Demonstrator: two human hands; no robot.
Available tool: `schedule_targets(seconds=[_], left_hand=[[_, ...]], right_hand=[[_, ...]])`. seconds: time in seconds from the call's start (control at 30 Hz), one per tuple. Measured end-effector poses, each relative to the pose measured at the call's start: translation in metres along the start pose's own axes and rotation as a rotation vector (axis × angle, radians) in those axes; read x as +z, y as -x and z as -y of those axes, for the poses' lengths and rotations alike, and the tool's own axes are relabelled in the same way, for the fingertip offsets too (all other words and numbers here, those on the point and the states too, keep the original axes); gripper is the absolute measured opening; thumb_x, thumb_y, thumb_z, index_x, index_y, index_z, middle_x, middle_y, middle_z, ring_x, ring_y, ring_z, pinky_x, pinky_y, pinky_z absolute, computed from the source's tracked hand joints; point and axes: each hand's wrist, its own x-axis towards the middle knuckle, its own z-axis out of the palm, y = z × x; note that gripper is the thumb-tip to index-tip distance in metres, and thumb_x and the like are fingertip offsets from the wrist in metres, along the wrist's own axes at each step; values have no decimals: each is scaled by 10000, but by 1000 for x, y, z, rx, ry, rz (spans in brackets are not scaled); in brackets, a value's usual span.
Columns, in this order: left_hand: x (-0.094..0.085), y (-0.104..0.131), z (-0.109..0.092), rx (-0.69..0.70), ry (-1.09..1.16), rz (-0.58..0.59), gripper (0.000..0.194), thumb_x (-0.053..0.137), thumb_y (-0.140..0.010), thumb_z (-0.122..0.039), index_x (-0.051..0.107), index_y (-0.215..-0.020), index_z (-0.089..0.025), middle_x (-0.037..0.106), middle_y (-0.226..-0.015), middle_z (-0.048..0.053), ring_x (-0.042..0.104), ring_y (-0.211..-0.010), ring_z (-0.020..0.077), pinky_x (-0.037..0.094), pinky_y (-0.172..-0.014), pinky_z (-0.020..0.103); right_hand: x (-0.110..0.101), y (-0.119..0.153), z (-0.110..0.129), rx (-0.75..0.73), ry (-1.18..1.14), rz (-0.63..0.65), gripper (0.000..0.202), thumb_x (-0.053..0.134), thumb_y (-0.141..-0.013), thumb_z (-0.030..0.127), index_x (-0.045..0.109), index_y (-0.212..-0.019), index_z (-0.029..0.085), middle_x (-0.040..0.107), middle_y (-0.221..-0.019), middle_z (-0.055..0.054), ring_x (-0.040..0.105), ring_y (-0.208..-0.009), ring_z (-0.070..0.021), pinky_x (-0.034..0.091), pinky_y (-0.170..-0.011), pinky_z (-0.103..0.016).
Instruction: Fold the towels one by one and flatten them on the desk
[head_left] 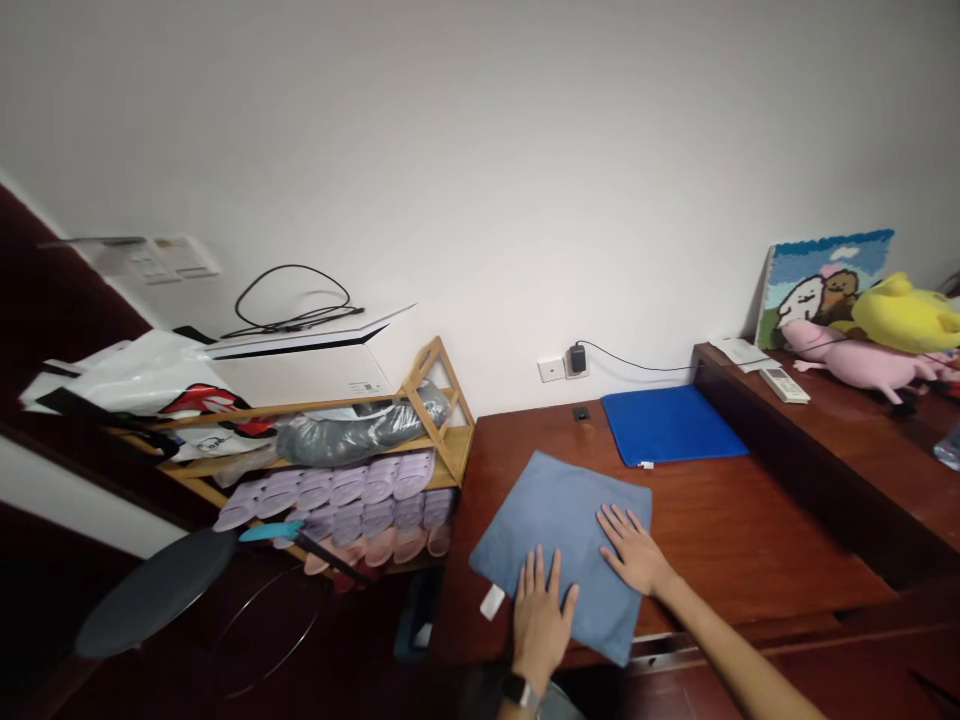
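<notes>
A grey-blue square cushion or folded cloth (574,520) lies flat and turned at an angle on the reddish-brown desk (750,540). My left hand (541,615) rests on its lower left part, fingers spread, with a watch on the wrist. On its right part lies my right hand (634,550), palm down with the fingers apart. A white tag (492,602) sticks out at the cushion's lower left edge. Behind it, near the wall, a bright blue flat mat (673,425) lies on the desk.
Left of the desk stands a wooden rack (455,450) with purple slippers (345,485) and a white box (300,375) on top. On the raised right ledge are a remote (784,385), plush toys (855,358) and a picture (825,280). A black charger (577,358) sits in the wall socket.
</notes>
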Motion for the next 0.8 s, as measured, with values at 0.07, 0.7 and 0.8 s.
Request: schedule_targets(seconds=[0.07,0.7,0.8], left_hand=[[-2,22,-23,-75,6,-19,608,413,-1032,-576,563,-1524,-251,577,-1547,156,540,-1413,394,494,-1108,587],[-12,1,90,-106,-53,21,552,335,-1086,-405,449,-1592,-214,408,-1671,89,374,-1551,270,372,-1252,496],[-18,-5,83,-40,-27,-14,548,301,-1099,-394,431,-1600,-218,415,-1669,83,369,-1555,243,360,-1264,486]], right_hand=[[-14,-4,-9,-118,-8,54,646,379,-1045,479,323,-1648,252,267,-1721,-53,210,-1607,-263,164,-1310,-528],[31,19,4,283,42,-132,667,229,-1067,475,362,-1639,158,375,-1678,-93,295,-1580,-270,205,-1305,-507],[20,-18,5,301,44,-210,674,190,-1073,434,318,-1651,111,338,-1698,-112,257,-1594,-264,183,-1311,-472]])
